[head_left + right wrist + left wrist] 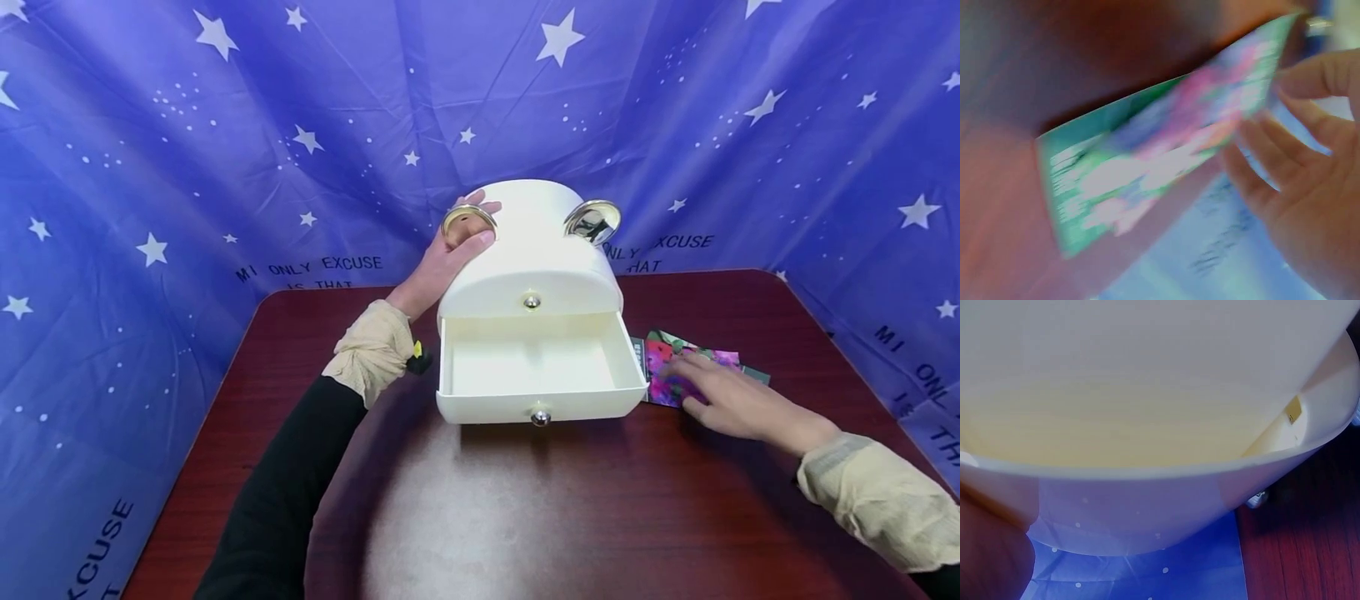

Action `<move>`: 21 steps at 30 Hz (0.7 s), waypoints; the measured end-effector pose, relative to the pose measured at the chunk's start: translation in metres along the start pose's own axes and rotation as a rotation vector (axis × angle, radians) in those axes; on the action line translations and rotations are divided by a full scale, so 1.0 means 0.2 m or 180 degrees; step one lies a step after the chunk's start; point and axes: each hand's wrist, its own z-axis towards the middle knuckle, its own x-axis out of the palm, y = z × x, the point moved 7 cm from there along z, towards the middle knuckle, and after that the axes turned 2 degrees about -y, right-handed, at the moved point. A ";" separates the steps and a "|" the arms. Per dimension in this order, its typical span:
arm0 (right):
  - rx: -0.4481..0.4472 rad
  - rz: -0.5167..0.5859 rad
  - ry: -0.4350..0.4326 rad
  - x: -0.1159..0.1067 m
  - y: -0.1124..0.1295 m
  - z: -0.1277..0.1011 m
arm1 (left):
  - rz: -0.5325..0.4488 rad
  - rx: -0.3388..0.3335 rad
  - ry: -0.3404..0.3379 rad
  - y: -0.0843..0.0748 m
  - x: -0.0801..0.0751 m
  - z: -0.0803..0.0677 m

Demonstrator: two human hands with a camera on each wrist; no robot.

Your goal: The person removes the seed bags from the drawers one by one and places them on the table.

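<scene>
A white drawer box (531,287) with a rounded top and two shiny gold-rimmed ears stands on the table. Its lower drawer (542,404) is pulled out, and nothing lies inside it. My left hand (453,246) holds the box at its left ear (469,225), thumb in front and fingers behind. In the left wrist view, the white box wall (1135,506) fills most of the picture. My right hand (723,396) touches flat, flower-printed packets (663,375) to the right of the box. Blurred in the right wrist view, the packets (1141,162) overlap by the fingertips, fingers spread.
The dark red wooden table (562,508) reaches back to a blue star-printed curtain (375,125), which surrounds it behind and on both sides. A round silver knob (541,417) juts from the drawer front. The box's right ear (594,223) sticks out above the packets' side.
</scene>
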 end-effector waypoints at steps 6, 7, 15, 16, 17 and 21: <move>-0.0329 0.0702 0.0531 0.06 0.38 0.02 | 0.0000 0.0017 -0.0021 -0.01 -0.01 0.00; -0.0368 0.0793 0.0648 0.08 0.45 0.02 | -0.0006 0.0018 -0.0014 -0.01 -0.01 0.00; -0.0188 0.2206 0.0877 0.13 0.79 0.11 | -0.0016 0.0015 -0.0039 -0.01 -0.01 0.00; -0.0061 0.2463 0.0877 0.13 0.80 0.13 | -0.0013 0.0013 -0.0046 -0.01 -0.01 0.00; 0.0060 0.2728 0.0881 0.14 0.82 0.15 | -0.0021 0.0005 -0.0045 0.00 -0.01 0.00; 0.0481 0.3604 0.1032 0.16 0.85 0.20 | -0.0018 0.0011 -0.0037 0.00 0.00 0.00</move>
